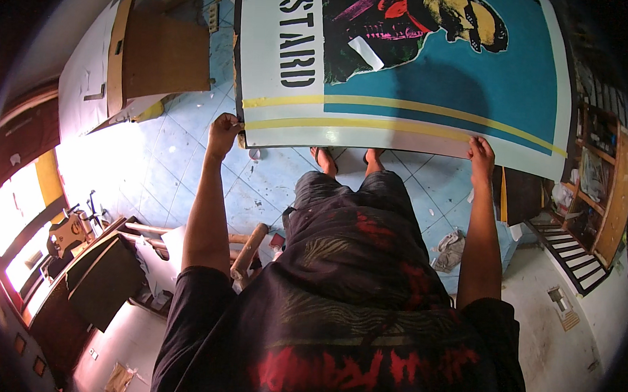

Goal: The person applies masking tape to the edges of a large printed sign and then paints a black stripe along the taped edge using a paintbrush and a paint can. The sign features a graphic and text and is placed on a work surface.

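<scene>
A large printed poster [445, 82] with a teal field, white borders and a figure lies on a flat board in front of me. One strip of yellow tape [402, 104] runs across its lower part. Nearer to me, a second strip of yellow tape [359, 125] stretches between my hands along the near white border. My left hand [223, 134] pinches its left end at the poster's edge. My right hand [480, 158] is closed at its right end, by the near edge. Whether this strip touches the poster all along, I cannot tell.
A small white slip [366, 52] lies on the poster. At left stands a brown cabinet [166, 53]; at lower left, a dark bench [107, 285] and wooden poles [248, 253]. A wooden shelf [612, 188] is at right. A grey cloth [449, 251] lies near the blue tiled floor [272, 184].
</scene>
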Tool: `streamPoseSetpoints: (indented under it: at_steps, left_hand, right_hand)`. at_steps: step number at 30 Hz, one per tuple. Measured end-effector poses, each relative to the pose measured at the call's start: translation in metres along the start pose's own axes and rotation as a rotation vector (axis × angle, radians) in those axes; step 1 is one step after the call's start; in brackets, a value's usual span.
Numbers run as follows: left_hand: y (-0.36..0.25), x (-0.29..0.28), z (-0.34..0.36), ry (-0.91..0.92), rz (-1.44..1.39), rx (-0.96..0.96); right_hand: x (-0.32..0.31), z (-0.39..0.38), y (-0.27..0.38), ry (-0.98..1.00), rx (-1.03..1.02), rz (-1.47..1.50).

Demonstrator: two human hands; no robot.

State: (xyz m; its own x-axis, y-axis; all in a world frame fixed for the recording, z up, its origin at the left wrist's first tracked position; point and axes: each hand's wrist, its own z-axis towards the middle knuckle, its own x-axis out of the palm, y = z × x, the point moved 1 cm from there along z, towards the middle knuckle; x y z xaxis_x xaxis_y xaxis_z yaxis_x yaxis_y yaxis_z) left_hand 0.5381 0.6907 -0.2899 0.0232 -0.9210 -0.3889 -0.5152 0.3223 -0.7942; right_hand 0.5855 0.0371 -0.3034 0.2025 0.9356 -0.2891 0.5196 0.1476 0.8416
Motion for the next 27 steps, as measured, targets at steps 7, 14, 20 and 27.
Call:
streamPoseSetpoints:
  at_steps: [7, 14, 20, 27]
  left_hand:
    - [0.012, -0.003, 0.013, 0.000, -0.066, 0.016]
    - [0.010, 0.000, 0.014, 0.002, -0.063, 0.012]
    - [0.016, -0.003, 0.016, 0.013, -0.066, 0.011]
    - [0.016, -0.004, 0.016, 0.029, -0.138, 0.012]
  right_hand:
    - [0.007, 0.006, 0.001, 0.008, -0.009, 0.027]
    - [0.005, 0.003, 0.000, -0.013, 0.029, 0.066]
    - [0.011, -0.006, 0.009, -0.039, -0.016, 0.157]
    - [0.002, -0.001, 0.002, 0.060, -0.002, 0.171]
